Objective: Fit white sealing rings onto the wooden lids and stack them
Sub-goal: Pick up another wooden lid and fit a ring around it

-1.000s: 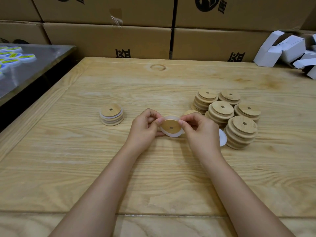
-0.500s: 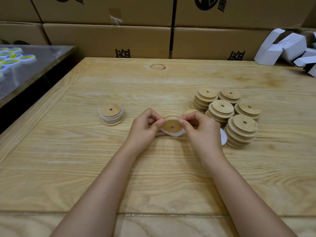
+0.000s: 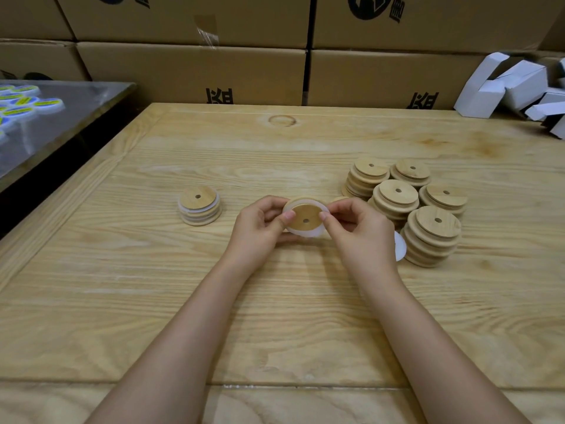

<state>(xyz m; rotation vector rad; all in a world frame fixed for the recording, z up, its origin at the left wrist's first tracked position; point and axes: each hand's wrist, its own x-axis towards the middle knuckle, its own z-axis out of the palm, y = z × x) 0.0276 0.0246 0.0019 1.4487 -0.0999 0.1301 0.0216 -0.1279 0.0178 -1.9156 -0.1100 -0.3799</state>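
Head, left hand (image 3: pixel 259 228), right hand (image 3: pixel 362 235) pinching lid (image 3: pixel 305 213)

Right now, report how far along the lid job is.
Done: one short stack of ringed lids on the left. In hand: left hand and right hand hold a lid with its white ring around it. Left: five stacks of bare lids on the right, a loose ring beside them.

warm, even, fairly bright light from above the table (image 3: pixel 128 301); shadows on it are short and soft. pale glare on the sheet (image 3: pixel 61 123) left of it. corners bend, slightly soft.
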